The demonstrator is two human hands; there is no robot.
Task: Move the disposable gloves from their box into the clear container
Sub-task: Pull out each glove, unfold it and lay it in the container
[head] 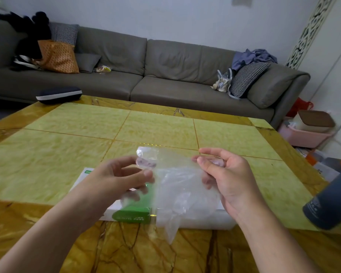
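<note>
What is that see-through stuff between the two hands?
In the head view, a thin clear plastic glove stretches between the left hand and right hand, both pinching it.

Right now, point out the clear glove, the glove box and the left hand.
clear glove (177,182): head view, its crumpled middle.
glove box (133,213): head view, green front face.
left hand (118,176): head view, back of hand.

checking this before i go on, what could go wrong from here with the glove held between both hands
The thin clear glove is only pinched at its top edge by the left hand and right hand, so it could slip or tear. It hangs limp over the green-and-white glove box, hiding what lies beneath, so aiming for the container may be awkward.
</note>
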